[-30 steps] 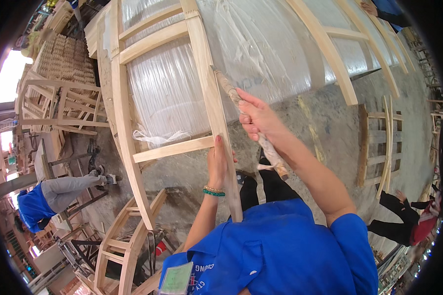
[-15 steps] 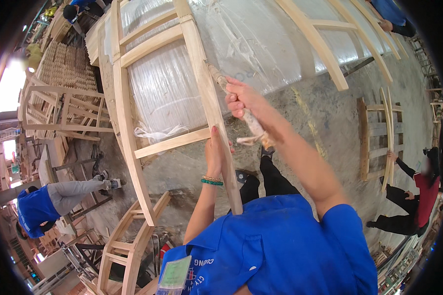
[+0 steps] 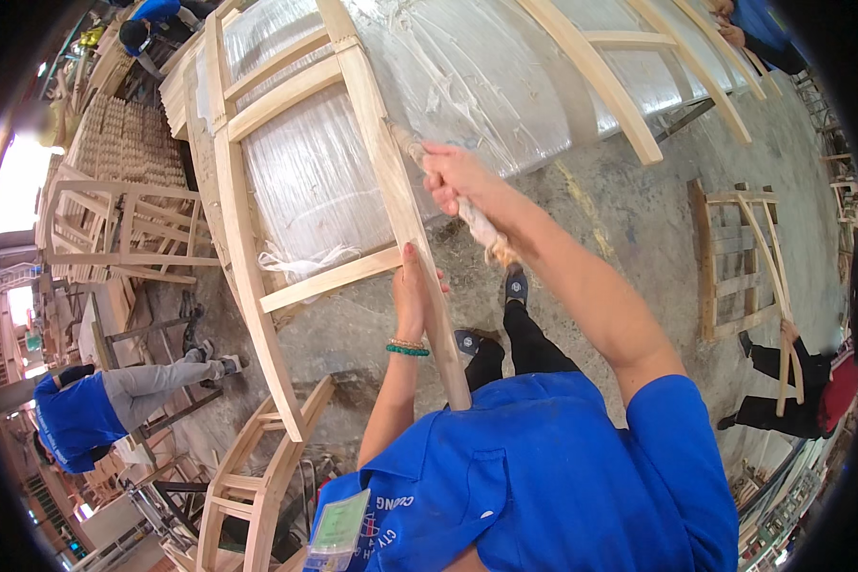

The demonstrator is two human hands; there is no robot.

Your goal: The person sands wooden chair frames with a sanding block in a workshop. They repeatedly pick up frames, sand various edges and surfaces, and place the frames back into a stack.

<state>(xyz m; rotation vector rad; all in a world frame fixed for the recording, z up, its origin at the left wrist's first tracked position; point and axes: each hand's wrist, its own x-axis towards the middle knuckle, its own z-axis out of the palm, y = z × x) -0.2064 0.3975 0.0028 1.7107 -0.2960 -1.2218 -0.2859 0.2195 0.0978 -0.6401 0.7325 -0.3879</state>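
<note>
Head view: left hand (image 3: 416, 294) grips a ladder-shaped wooden frame (image 3: 379, 160); right hand (image 3: 456, 177) clasps a wrapped rod (image 3: 478, 227) beside its rail.

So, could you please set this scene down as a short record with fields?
Left hand: gripping the pale wooden ladder-shaped frame beside its lowest crossbar
Right hand: holding a slim, pale, wrapped stick-shaped tool
Tool tip: at the frame's right rail; contact unclear
Under frame's upper part: shiny whitish plastic-wrapped surface
Far left: co-worker in blue shirt, grey trousers
</note>
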